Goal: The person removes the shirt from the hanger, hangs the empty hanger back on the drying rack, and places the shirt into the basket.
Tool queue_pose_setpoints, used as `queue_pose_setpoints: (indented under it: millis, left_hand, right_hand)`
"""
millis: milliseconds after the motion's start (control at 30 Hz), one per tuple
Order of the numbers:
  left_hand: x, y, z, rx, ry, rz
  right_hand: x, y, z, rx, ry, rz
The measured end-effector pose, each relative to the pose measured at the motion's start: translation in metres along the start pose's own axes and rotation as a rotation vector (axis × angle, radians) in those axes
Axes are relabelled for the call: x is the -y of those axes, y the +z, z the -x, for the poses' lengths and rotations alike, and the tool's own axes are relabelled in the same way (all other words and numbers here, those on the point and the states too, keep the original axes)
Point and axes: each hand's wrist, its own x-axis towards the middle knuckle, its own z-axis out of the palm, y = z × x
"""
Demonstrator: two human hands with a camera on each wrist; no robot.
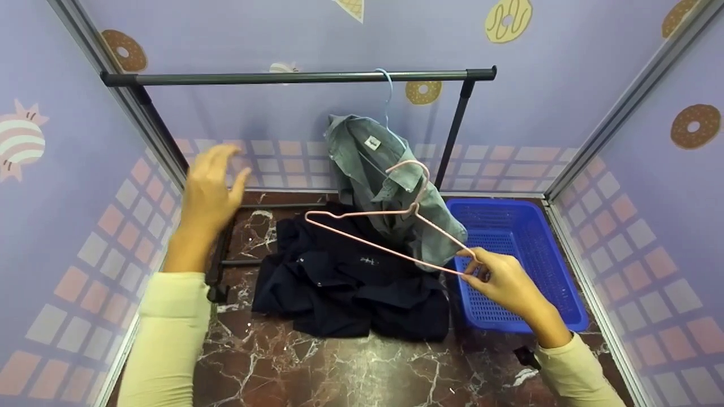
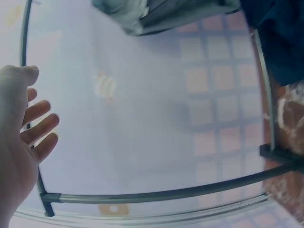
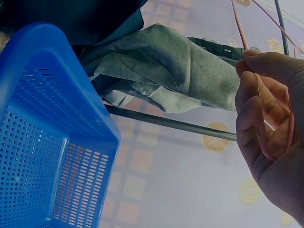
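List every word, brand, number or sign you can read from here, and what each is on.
None can be read for certain.
White label inside the collar of the grey-green shirt: dark marks, too small to read.
Pale mark on the navy garment: looks like lettering, too small and blurred to read.
Blue basket and pink hanger: no text visible.

Free room under rail (image 1: pixel 254 78) left of grey shirt (image 1: pixel 370 181), pink hanger (image 1: pixel 373 213) across shirt's front
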Motion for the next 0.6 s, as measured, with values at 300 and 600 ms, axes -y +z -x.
queue_pose_setpoints:
  millis: [300, 600]
  left_hand:
    - [0.009, -0.045, -0.05, -0.073, -0.07, -0.137]
    - [0.022, -0.07, -0.087, 0.012, -0.148, -0.167]
  right_hand:
    - [0.005, -0.002, -0.003, 0.017, 0.019, -0.038]
    - [0.005, -0.001, -0.004, 0.02, 0.012, -0.013]
